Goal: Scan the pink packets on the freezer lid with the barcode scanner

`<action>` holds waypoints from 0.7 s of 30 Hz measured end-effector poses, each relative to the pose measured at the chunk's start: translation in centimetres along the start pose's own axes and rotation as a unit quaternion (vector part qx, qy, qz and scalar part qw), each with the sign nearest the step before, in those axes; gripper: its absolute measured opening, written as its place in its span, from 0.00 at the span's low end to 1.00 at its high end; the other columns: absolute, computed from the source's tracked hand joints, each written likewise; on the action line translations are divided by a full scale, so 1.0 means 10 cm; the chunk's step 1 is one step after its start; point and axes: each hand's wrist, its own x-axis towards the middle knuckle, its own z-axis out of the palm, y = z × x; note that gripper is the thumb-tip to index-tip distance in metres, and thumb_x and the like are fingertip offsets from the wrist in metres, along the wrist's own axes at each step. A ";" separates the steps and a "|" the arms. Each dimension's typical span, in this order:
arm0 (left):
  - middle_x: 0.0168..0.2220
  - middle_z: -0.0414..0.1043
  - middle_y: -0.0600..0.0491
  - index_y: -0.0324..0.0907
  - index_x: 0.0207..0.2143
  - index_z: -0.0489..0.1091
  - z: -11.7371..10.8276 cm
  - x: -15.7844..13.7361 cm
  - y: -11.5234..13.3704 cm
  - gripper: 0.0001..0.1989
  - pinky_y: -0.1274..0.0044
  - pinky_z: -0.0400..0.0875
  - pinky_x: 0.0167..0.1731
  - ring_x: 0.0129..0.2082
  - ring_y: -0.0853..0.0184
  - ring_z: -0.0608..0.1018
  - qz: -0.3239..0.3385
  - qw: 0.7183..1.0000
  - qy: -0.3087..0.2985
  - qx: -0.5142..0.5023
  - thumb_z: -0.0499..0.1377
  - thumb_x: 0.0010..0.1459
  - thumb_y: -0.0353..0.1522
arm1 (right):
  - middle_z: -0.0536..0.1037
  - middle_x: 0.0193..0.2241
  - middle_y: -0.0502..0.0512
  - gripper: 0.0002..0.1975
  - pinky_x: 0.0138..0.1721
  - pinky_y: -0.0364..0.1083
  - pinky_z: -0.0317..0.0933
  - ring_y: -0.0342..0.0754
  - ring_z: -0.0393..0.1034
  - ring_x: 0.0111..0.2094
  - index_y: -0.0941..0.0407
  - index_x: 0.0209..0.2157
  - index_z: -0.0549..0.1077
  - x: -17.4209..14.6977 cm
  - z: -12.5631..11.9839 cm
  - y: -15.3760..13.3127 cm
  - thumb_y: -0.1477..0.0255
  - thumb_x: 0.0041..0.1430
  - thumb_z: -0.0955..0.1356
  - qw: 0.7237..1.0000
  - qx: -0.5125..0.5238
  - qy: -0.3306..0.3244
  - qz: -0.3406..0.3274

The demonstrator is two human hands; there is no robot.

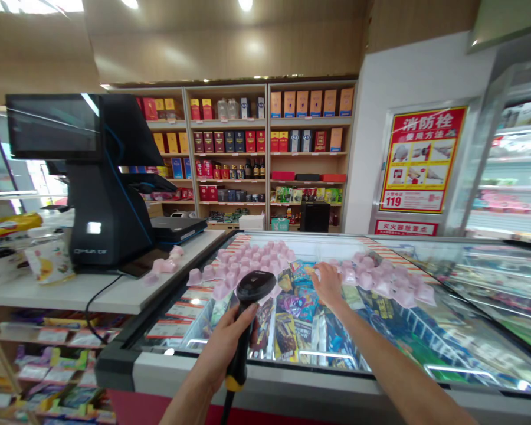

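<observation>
My left hand (234,330) is wrapped round the handle of a black barcode scanner (255,286) with a yellow band near its base. The scanner's head is over the freezer's glass top, its cord hanging down. My right hand (328,283) reaches over the glass with curled fingers. A pale bit of a small pink cup (317,273) shows at its fingertips, mostly hidden. Many similar pink cups (232,268) lie on the glass to the left, partly behind the scanner. Another group of pink cups (380,274) spreads to the right of my right hand.
A chest freezer (194,372) holds colourful packets under its glass. On the left counter (110,295) stand a black checkout terminal (110,200), a few more pink cups (166,262) and a snack bag (48,260). Shelves of boxed goods (230,141) line the back.
</observation>
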 end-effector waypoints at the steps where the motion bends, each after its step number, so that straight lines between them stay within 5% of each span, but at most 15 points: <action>1: 0.17 0.62 0.59 0.39 0.24 0.62 -0.02 0.00 0.00 0.14 0.81 0.58 0.19 0.16 0.75 0.64 0.002 1.000 0.002 0.002 0.57 0.45 0.41 | 0.71 0.39 0.58 0.12 0.42 0.49 0.49 0.52 0.59 0.42 0.56 0.37 0.69 0.00 0.04 -0.14 0.71 0.50 0.61 0.999 0.048 -0.017 -0.011; 5: 0.18 0.63 0.58 0.39 0.25 0.63 -0.10 0.00 0.00 0.14 0.81 0.58 0.20 0.17 0.75 0.65 0.005 1.000 0.003 0.009 0.57 0.45 0.42 | 0.73 0.37 0.55 0.15 0.42 0.46 0.52 0.49 0.63 0.39 0.55 0.38 0.68 -0.03 0.27 -0.71 0.69 0.45 0.64 0.969 0.214 -0.107 -0.062; 8: 0.20 0.65 0.57 0.39 0.25 0.63 -0.14 -0.02 -0.01 0.15 0.81 0.59 0.21 0.18 0.74 0.66 -0.004 1.000 0.003 0.010 0.58 0.43 0.42 | 0.75 0.31 0.52 0.13 0.39 0.45 0.55 0.48 0.66 0.34 0.54 0.31 0.71 -0.06 0.42 -0.89 0.73 0.37 0.67 0.926 0.345 -0.150 0.015; 14: 0.18 0.63 0.57 0.38 0.23 0.63 -0.03 -0.10 0.03 0.14 0.81 0.58 0.20 0.17 0.75 0.65 0.008 1.000 0.002 -0.001 0.58 0.43 0.41 | 0.73 0.20 0.50 0.07 0.32 0.45 0.59 0.47 0.67 0.27 0.55 0.23 0.69 0.07 0.31 -0.54 0.69 0.40 0.62 0.852 0.484 -0.094 0.176; 21: 0.16 0.62 0.58 0.38 0.22 0.62 0.20 -0.15 0.10 0.14 0.81 0.56 0.20 0.16 0.76 0.63 0.011 0.998 -0.057 0.015 0.57 0.44 0.41 | 0.70 0.16 0.49 0.07 0.27 0.44 0.61 0.45 0.66 0.22 0.55 0.20 0.63 0.17 -0.04 -0.16 0.66 0.39 0.63 0.749 0.614 -0.069 0.239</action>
